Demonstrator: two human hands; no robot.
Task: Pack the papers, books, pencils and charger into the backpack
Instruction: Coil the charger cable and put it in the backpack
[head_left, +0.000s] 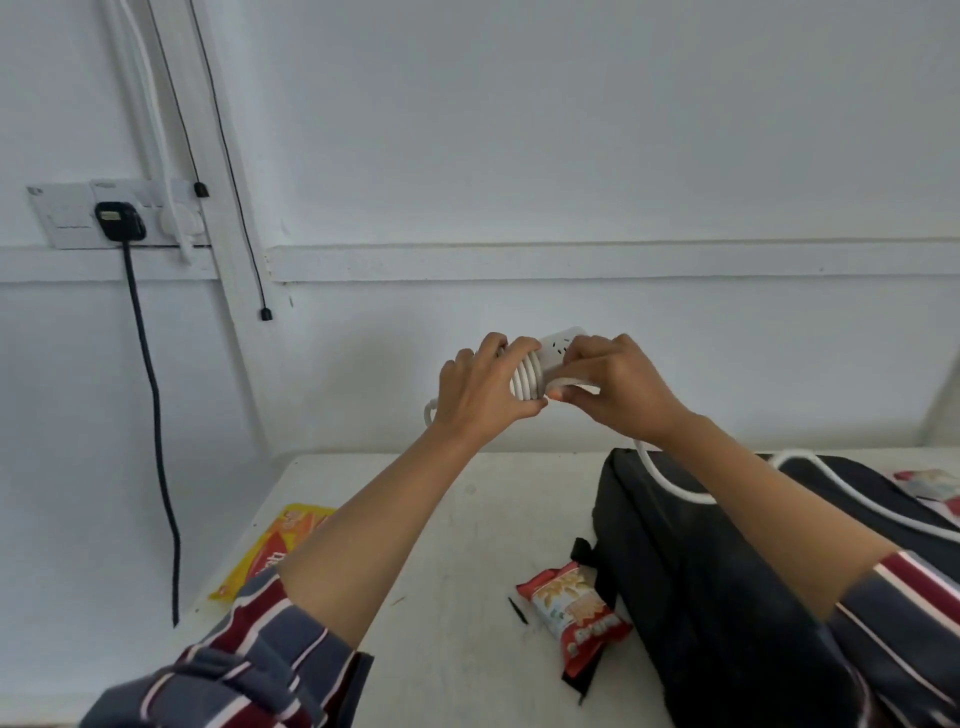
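Far to the left of the backpack (701, 571), a wall socket (62, 218) carries a black plug (118, 222), and its black cable (156, 405) hangs down the wall. Nearer the backpack, still on its left, a yellow packet (280, 540) lies on the white table (441, 545), partly hidden under the left forearm.

Above the backpack's far-left corner, both hands hold the charger (558, 353) in the air against the wall. It is a white block with socket holes on its face.

- Left hand (480, 392): fingers and thumb are curled round the white cord (527, 382), which is wound in several turns about the left end of the block. The grip is closed, with no gap visible between fingers and coil.
- Right hand (618, 387): fingers are folded over the top of the block and the thumb is pressed under it, pinching the right end. The thumb tip lies just beside the left thumb.

From below the right wrist, the unwound length of cord drops onto the backpack and trails across its top toward the right edge.

A red snack packet (576, 610) lies against the backpack's left side. The backpack is black and lies flat on the table, with the right forearm passing over it. Beyond its far-right end, another packet (930, 483) is partly in view.
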